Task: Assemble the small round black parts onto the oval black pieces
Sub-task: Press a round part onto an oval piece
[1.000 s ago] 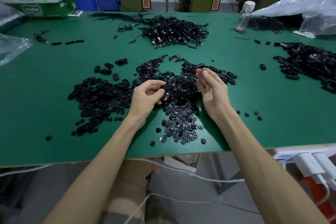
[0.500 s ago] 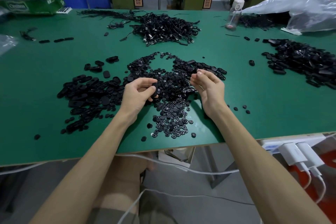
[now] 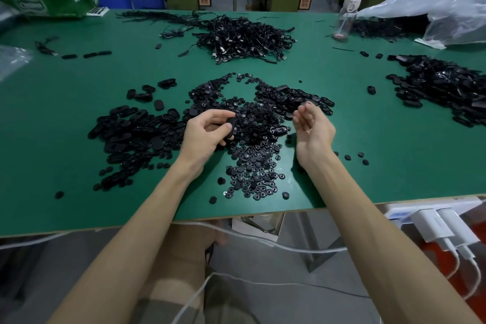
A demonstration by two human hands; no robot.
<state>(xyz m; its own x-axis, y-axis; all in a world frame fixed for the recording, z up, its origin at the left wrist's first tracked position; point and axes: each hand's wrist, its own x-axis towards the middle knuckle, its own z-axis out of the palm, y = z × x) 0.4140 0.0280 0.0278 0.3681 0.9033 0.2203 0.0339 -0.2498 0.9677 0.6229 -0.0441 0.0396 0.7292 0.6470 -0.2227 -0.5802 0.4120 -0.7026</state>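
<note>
I am pinching one oval black piece (image 3: pixel 231 127) in my left hand (image 3: pixel 203 137), thumb and fingers curled around its smooth, matte, rounded body, just above the heap of small round black parts (image 3: pixel 253 168). That heap is lying in the middle of the flat green table (image 3: pixel 65 139): little discs with raised rims and glossy centres, spilling toward the table's near edge. My right hand (image 3: pixel 314 129) is hovering just right of the heap, palm turned inward, fingers loosely curled and grasping nothing that I can see. Left of the heap, a spread of more oval black pieces (image 3: pixel 136 134) is lying flat and overlapping, dull like rubber. Beyond the heap, a tangled mound of thin black cables (image 3: pixel 242 37) is sitting. Far right of the heap, another glossy black pile (image 3: pixel 441 87) is resting.
</note>
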